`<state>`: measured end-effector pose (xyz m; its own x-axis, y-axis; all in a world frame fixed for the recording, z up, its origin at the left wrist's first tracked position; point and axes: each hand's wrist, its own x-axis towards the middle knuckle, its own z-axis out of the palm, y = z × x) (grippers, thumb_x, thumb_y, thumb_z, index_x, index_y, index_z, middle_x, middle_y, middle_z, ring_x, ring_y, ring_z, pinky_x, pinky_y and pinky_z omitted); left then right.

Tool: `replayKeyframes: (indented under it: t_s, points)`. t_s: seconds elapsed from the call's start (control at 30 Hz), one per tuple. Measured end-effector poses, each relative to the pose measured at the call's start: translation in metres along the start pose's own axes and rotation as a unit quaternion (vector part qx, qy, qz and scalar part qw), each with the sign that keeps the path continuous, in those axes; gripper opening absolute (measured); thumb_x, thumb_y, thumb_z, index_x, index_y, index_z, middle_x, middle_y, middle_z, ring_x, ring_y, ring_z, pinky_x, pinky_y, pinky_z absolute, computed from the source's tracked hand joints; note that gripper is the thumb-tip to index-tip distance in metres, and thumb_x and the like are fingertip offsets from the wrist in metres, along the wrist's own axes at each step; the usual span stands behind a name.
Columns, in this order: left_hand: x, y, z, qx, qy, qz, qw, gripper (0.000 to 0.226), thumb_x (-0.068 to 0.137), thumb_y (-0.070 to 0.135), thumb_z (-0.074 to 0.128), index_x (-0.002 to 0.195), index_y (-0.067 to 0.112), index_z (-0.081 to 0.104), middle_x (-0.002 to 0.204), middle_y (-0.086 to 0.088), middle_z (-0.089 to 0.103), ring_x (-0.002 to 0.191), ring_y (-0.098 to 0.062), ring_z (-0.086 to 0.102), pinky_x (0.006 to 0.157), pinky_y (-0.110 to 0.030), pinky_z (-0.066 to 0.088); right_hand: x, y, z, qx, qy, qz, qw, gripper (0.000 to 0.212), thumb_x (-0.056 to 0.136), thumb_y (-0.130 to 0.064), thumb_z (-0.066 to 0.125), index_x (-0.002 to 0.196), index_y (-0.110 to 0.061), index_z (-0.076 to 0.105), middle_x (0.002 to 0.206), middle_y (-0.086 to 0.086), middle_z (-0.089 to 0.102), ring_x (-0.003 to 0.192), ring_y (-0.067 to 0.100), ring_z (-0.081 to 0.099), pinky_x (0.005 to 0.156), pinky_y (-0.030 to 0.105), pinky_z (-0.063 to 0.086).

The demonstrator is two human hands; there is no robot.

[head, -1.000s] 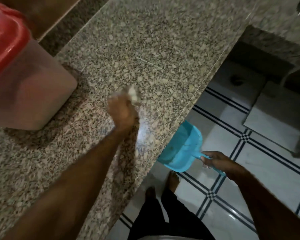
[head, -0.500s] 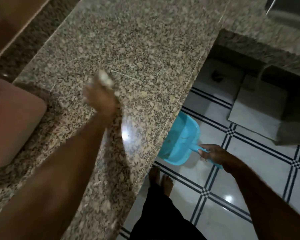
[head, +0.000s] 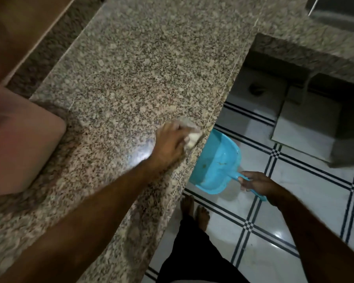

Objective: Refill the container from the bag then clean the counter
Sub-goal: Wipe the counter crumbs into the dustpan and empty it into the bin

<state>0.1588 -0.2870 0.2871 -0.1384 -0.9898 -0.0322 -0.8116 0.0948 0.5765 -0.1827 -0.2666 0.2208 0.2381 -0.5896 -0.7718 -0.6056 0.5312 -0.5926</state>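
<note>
While the right hand [head: 255,183] clamps the handle of the stiff, probably light dustpan [head: 219,160] just under the ledge, the left hand [head: 168,144] bunches a soft pale cloth [head: 192,135] at the edge of the counter [head: 141,68]; the container [head: 18,150] stands well apart, far left

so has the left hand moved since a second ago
Yes. The left hand, gripping a cloth, has swept from mid-surface out to the front edge of the granite counter, just over the blue dustpan.
</note>
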Motion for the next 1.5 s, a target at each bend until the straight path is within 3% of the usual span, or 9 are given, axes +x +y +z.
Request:
replayKeyframes:
  t_s: [0.23, 0.43, 0.57, 0.73, 0.97, 1.13, 1.23, 1.33, 1.5]
  points:
    - [-0.157, -0.017, -0.019, -0.023, -0.021, 0.038, 0.999, 0.041, 0.098, 0.038, 0.043, 0.113, 0.022, 0.077, 0.103, -0.001, 0.065, 0.092, -0.024, 0.057, 0.077, -0.042, 0.042, -0.030, 0.009, 0.035, 0.007, -0.035, -0.002, 0.999, 0.030, 0.102, -0.020, 0.060, 0.128, -0.007, 0.067, 0.089, 0.004, 0.068, 0.082, 0.015, 0.062, 0.074, 0.025, 0.048]
    - [-0.061, -0.016, -0.039, -0.077, 0.057, -0.104, 0.990, 0.036, 0.101, 0.026, 0.053, 0.126, 0.007, 0.071, 0.122, -0.019, 0.068, 0.114, -0.029, 0.058, 0.101, -0.049, 0.046, -0.046, 0.029, 0.064, -0.012, -0.050, 0.005, 0.999, 0.021, 0.102, -0.023, 0.059, 0.120, -0.016, 0.066, 0.094, 0.007, 0.068, 0.088, 0.019, 0.061, 0.077, 0.027, 0.049]
    - [-0.053, 0.001, -0.015, 0.009, 0.004, -0.032, 0.999, 0.064, 0.096, 0.065, 0.036, 0.125, 0.023, 0.073, 0.125, -0.006, 0.068, 0.114, -0.022, 0.052, 0.096, -0.032, 0.032, -0.054, 0.039, 0.074, -0.013, -0.045, -0.004, 0.999, 0.019, 0.102, -0.028, 0.060, 0.116, -0.018, 0.067, 0.091, 0.002, 0.069, 0.085, 0.017, 0.061, 0.071, 0.024, 0.047]
    - [-0.170, -0.012, -0.007, 0.016, 0.004, 0.004, 1.000, 0.038, 0.099, 0.035, 0.046, 0.121, 0.023, 0.074, 0.110, -0.008, 0.064, 0.102, -0.033, 0.053, 0.084, -0.038, 0.035, -0.078, 0.048, 0.105, -0.018, -0.032, -0.029, 0.999, 0.019, 0.101, -0.033, 0.060, 0.113, -0.021, 0.069, 0.090, 0.005, 0.069, 0.086, 0.016, 0.062, 0.073, 0.025, 0.047]
    - [-0.365, -0.018, -0.019, -0.010, -0.001, -0.034, 0.999, 0.046, 0.094, 0.035, 0.041, 0.117, 0.016, 0.076, 0.109, -0.010, 0.065, 0.101, -0.031, 0.056, 0.085, -0.043, 0.043, -0.120, 0.068, 0.183, -0.002, -0.041, -0.052, 0.998, 0.013, 0.099, -0.033, 0.063, 0.099, -0.034, 0.076, 0.073, -0.016, 0.074, 0.070, -0.005, 0.067, 0.061, 0.008, 0.050]
    - [-0.335, -0.031, -0.046, -0.088, 0.136, -0.154, 0.975, 0.026, 0.103, 0.010, 0.049, 0.115, 0.004, 0.072, 0.114, -0.018, 0.067, 0.108, -0.035, 0.060, 0.095, -0.053, 0.048, -0.142, 0.086, 0.218, -0.011, -0.058, -0.051, 0.997, 0.016, 0.098, -0.036, 0.065, 0.095, -0.039, 0.080, 0.075, -0.014, 0.073, 0.068, -0.006, 0.066, 0.060, 0.008, 0.051]
    - [-0.277, -0.051, -0.062, -0.033, 0.167, -0.192, 0.966, 0.029, 0.106, 0.019, 0.048, 0.124, 0.010, 0.068, 0.119, -0.017, 0.062, 0.116, -0.035, 0.055, 0.099, -0.050, 0.044, -0.150, 0.095, 0.223, -0.015, -0.046, -0.041, 0.998, 0.015, 0.098, -0.034, 0.065, 0.097, -0.035, 0.080, 0.078, -0.014, 0.075, 0.071, -0.005, 0.067, 0.063, 0.008, 0.052]
    - [-0.255, -0.063, -0.053, 0.056, 0.094, -0.183, 0.977, 0.037, 0.104, 0.033, 0.047, 0.136, 0.020, 0.062, 0.133, -0.015, 0.057, 0.125, -0.038, 0.048, 0.102, -0.046, 0.040, -0.155, 0.101, 0.224, -0.013, -0.044, -0.050, 0.998, 0.018, 0.098, -0.033, 0.064, 0.106, -0.025, 0.077, 0.078, -0.009, 0.070, 0.073, 0.002, 0.063, 0.067, 0.012, 0.052]
    - [-0.329, -0.035, -0.020, 0.057, 0.067, -0.108, 0.990, 0.059, 0.094, 0.054, 0.024, 0.130, 0.030, 0.064, 0.130, -0.003, 0.057, 0.112, -0.027, 0.048, 0.087, -0.035, 0.032, -0.162, 0.108, 0.227, -0.007, -0.043, -0.059, 0.997, 0.020, 0.100, -0.031, 0.063, 0.112, -0.021, 0.076, 0.089, 0.003, 0.069, 0.085, 0.014, 0.060, 0.079, 0.027, 0.050]
